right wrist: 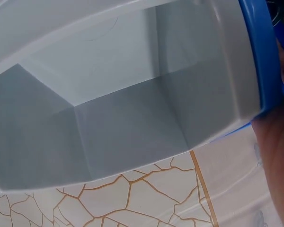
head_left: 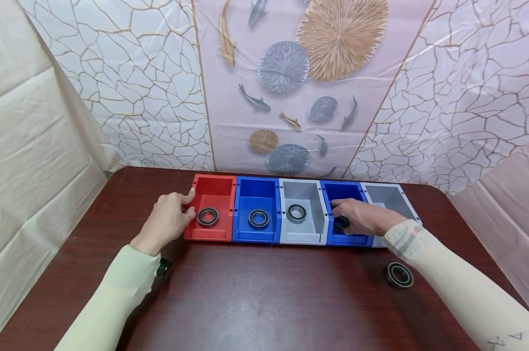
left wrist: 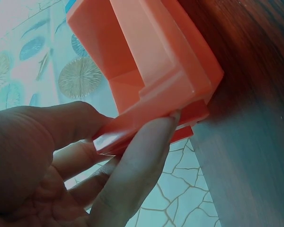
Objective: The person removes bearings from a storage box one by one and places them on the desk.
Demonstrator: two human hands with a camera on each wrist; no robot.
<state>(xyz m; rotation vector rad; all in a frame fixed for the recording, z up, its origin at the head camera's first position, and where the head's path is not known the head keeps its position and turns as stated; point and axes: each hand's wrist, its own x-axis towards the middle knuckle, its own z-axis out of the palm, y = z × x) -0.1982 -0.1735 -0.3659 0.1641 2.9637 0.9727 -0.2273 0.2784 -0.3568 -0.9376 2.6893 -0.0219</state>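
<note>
My left hand (head_left: 167,219) pinches the side wall of the red bin (head_left: 209,236) between thumb and fingers; the left wrist view shows the wall between them. A ball bearing (head_left: 200,219) lies in that bin. My right hand (head_left: 364,215) reaches into the second blue bin (head_left: 346,240) and holds a bearing (head_left: 345,221) low inside it, partly covered by the fingers. The first blue bin (head_left: 256,237) and the grey bin (head_left: 303,239) beside it each contain a bearing. In the right wrist view, only the edge of the right hand (right wrist: 273,156) shows.
Five bins stand side by side in one row. The right-end grey bin (right wrist: 128,132) holds no bearing in the right wrist view. Another bearing (head_left: 392,281) lies on the brown table (head_left: 264,297), near the right forearm. A patterned sheet (head_left: 159,97) hangs behind the table.
</note>
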